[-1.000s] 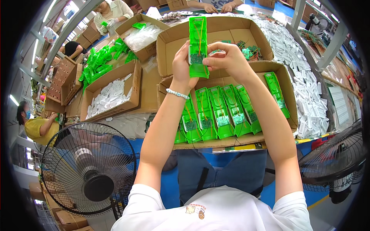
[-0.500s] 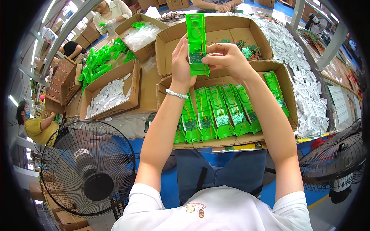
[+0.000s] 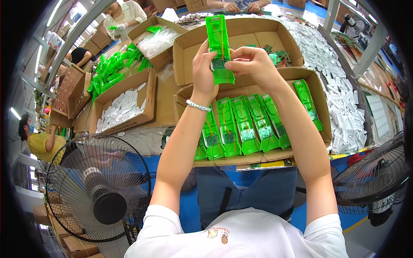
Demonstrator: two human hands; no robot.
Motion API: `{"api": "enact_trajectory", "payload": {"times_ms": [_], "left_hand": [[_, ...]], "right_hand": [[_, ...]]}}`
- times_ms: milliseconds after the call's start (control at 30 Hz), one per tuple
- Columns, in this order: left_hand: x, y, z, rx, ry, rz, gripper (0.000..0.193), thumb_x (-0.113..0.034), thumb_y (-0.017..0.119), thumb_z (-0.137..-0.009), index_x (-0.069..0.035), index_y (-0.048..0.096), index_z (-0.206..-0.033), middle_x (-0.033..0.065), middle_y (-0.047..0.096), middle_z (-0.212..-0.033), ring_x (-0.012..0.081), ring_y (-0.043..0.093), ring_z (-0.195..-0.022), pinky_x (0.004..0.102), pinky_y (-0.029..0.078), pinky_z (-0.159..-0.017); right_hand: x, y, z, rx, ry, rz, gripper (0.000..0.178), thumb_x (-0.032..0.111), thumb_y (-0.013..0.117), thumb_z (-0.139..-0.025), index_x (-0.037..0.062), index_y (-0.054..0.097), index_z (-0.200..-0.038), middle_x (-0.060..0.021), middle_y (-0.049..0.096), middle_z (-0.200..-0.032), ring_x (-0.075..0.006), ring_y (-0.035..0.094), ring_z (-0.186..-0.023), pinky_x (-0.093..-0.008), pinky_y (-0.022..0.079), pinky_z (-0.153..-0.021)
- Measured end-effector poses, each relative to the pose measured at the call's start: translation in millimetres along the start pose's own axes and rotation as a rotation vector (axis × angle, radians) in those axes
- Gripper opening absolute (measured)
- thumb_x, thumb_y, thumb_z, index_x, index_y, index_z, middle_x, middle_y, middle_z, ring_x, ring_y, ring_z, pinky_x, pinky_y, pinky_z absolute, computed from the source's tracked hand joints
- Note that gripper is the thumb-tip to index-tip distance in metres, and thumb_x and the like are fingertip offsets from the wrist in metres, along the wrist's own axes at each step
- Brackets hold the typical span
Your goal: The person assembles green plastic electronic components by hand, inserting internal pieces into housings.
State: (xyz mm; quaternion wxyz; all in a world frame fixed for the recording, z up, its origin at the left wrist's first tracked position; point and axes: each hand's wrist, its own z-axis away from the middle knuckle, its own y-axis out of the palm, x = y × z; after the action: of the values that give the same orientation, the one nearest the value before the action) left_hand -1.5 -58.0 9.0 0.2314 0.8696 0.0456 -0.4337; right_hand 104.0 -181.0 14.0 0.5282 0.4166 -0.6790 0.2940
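Note:
My left hand (image 3: 204,69) grips a long green plastic housing (image 3: 217,36) upright above the boxes, its thumb across the housing's left edge. Inside the lower part of the housing sits a small green circuit board (image 3: 220,63) with thin orange and dark wires. My right hand (image 3: 251,62) pinches at the right edge of the board; whether its fingertips hold a wire or the board itself is hidden. Below, a shallow cardboard box (image 3: 254,158) holds a row of several similar green housings (image 3: 247,124) fitted with boards and wires. Another housing (image 3: 308,103) leans at its right side.
Behind stands a cardboard box (image 3: 189,49) with loose circuit boards (image 3: 279,58). White plastic pieces (image 3: 342,103) pile up on the right; more fill a box (image 3: 150,101) at left, near green housings (image 3: 107,71). Fans (image 3: 99,189) flank me. Other people work across the table.
My left thumb has shifted onto the housing's edge beside the board. The housing has tilted slightly left at its top. My right hand stays almost in place at the board.

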Motion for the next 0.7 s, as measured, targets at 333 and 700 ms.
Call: {"api": "enact_trajectory", "payload": {"times_ms": [333, 700], "left_hand": [[1.4, -1.1, 0.7, -0.015, -0.044, 0.018, 0.046, -0.005, 0.048, -0.089, 0.005, 0.047, -0.134, 0.0108, 0.064, -0.105, 0.0156, 0.062, -0.092, 0.0283, 0.052, -0.082], [-2.8, 3.1, 0.1, -0.035, -0.083, 0.071, 0.038, -0.002, 0.048, -0.088, 0.006, 0.053, -0.125, 0.0098, 0.064, -0.103, 0.0149, 0.063, -0.085, 0.0277, 0.053, -0.076]], "right_hand": [[7.0, -0.7, -0.3, -0.01, 0.03, 0.013, 0.032, 0.011, 0.079, -0.078, -0.0004, 0.064, -0.104, -0.0041, 0.067, -0.089, -0.0113, 0.065, -0.079, -0.0259, 0.054, -0.07], [9.6, 1.1, 0.7, 0.038, -0.017, -0.017, 0.04, 0.007, 0.076, -0.079, 0.0, 0.06, -0.115, -0.0061, 0.065, -0.104, -0.0115, 0.064, -0.088, -0.0282, 0.056, -0.071]]}}
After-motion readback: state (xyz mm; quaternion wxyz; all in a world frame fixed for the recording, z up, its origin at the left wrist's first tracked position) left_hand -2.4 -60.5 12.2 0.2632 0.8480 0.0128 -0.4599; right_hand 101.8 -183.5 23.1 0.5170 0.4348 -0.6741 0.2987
